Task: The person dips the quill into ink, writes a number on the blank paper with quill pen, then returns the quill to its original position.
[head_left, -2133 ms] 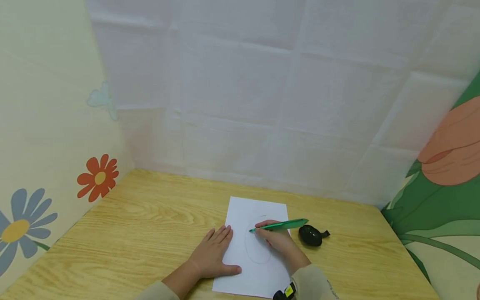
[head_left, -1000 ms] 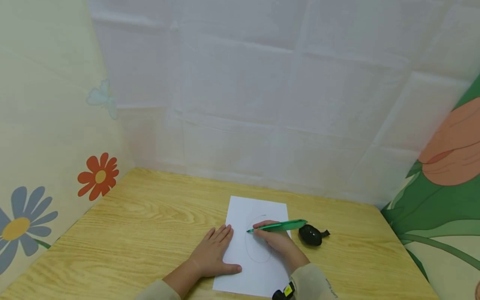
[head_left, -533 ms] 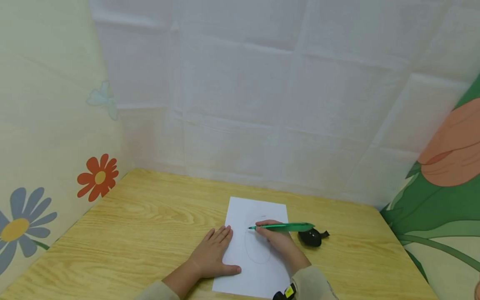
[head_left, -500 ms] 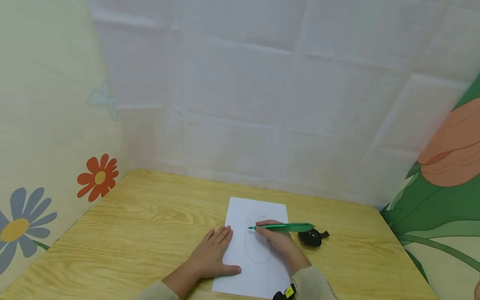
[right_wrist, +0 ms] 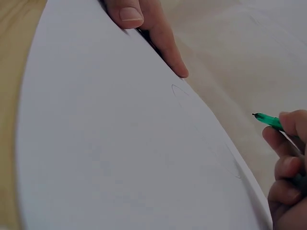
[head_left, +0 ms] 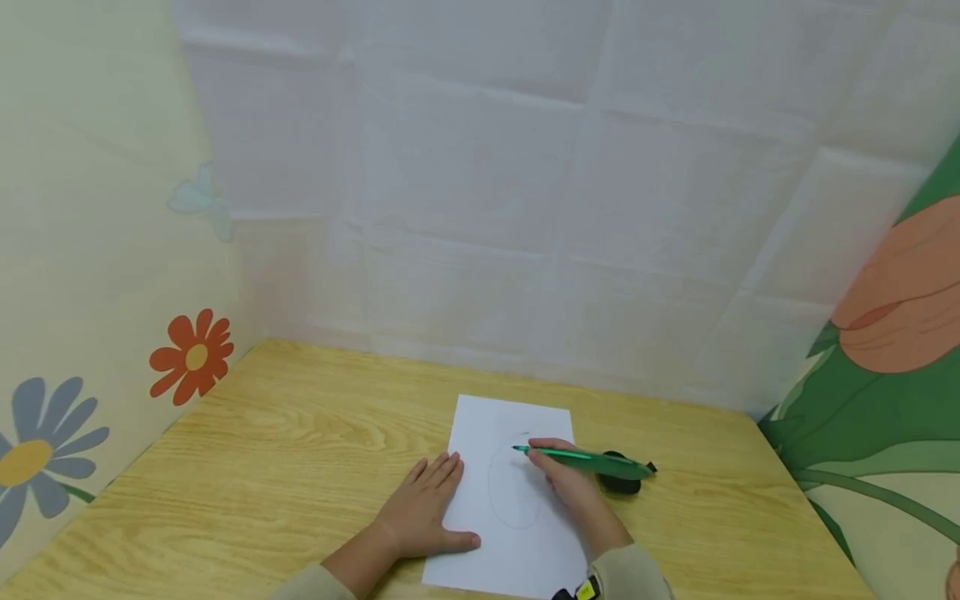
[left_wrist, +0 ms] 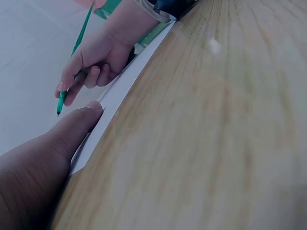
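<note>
A white sheet of paper (head_left: 480, 433) lies on the wooden table, with a thin oval outline (head_left: 491, 479) drawn on it. My left hand (head_left: 423, 510) rests flat on the paper's left edge, fingers straight and thumb spread. My right hand (head_left: 573, 483) pinches a green pen (head_left: 592, 460) between thumb and fingers, its broad rear end pointing right. In the right wrist view the dark tip of the pen (right_wrist: 268, 120) appears lifted off the sheet. The left wrist view shows my left thumb (left_wrist: 76, 125) pressing the paper, with the right hand (left_wrist: 103, 55) beyond.
Behind the pen's rear end sits a small glossy black rounded object (head_left: 621, 483) with a short tab. The wooden table (head_left: 315, 425) meets a white cloth backdrop (head_left: 465, 208). Flower-printed sheets (head_left: 90, 275) stand at both sides.
My right hand has shifted slightly right with the pen; the tip has left the oval's left side, and the pen's rear now overlaps the black object. The left hand stays put.
</note>
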The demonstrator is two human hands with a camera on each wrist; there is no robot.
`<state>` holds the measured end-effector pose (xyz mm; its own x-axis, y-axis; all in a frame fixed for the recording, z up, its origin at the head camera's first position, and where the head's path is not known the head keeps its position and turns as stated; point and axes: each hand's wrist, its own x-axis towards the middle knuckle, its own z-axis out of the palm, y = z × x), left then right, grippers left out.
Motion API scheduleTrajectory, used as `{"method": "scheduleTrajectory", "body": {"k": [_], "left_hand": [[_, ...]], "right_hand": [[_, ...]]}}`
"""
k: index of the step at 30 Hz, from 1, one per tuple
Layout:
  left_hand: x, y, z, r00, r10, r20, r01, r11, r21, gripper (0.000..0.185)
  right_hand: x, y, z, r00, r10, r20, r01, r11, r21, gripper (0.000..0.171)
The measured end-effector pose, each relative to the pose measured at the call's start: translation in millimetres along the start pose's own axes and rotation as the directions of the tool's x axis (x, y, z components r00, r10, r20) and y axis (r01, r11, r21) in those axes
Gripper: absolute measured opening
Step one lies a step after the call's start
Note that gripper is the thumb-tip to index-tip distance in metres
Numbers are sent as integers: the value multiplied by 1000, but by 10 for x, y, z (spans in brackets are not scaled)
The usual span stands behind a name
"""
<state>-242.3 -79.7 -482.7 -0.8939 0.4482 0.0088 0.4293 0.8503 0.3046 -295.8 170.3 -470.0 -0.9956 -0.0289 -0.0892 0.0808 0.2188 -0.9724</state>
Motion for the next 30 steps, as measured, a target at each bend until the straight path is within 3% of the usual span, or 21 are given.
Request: {"method": "scheduleTrajectory", "body": {"k": [9, 23, 30], "left_hand": [[-16, 0, -15, 1000, 6, -1, -6, 1000, -13, 114], [-23, -19, 4, 999, 28, -32, -28, 999, -19, 113], [-15, -40, 10, 999, 25, -25, -25, 999, -22, 114]], "right_hand": [[-94, -21, -153, 997, -25, -72, 27, 999, 34, 41], [-210, -42, -363, 980, 10, -200, 6, 997, 79, 40], [-242, 2, -525, 976, 7, -219, 20, 993, 120, 43]]}}
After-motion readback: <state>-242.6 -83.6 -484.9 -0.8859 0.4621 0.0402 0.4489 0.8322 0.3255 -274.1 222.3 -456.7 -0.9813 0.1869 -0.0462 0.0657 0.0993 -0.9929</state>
